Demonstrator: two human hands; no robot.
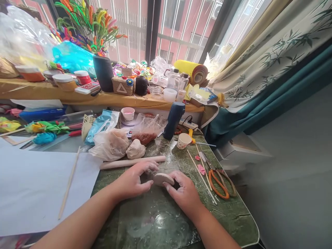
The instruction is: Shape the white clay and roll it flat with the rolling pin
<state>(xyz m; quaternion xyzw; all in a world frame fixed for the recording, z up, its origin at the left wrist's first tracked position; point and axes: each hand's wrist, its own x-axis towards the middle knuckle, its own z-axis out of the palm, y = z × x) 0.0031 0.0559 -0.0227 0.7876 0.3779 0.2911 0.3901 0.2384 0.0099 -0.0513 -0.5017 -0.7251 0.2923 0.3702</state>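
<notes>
A flat, rounded disc of grey clay [163, 179] is tilted up above the table, pinched between the thumb and fingers of my right hand [183, 190]. My left hand [137, 178] is beside its left edge, thumb and fingers apart, with white dust on the fingertips. Just beyond my hands lies a pale rolling pin [132, 162]. A lump of whitish clay [135, 149] sits behind it, against a crumpled plastic bag [110, 144]. Under my hands is a clear, dusty plastic sheet [155, 221] on the green table.
Scissors with orange handles [219, 184] and thin wooden sticks [202, 174] lie at right. A paper cup [184, 141] and a dark blue cylinder [174, 120] stand behind. White paper [38, 186] covers the left side. A cluttered window ledge [145, 99] runs along the back.
</notes>
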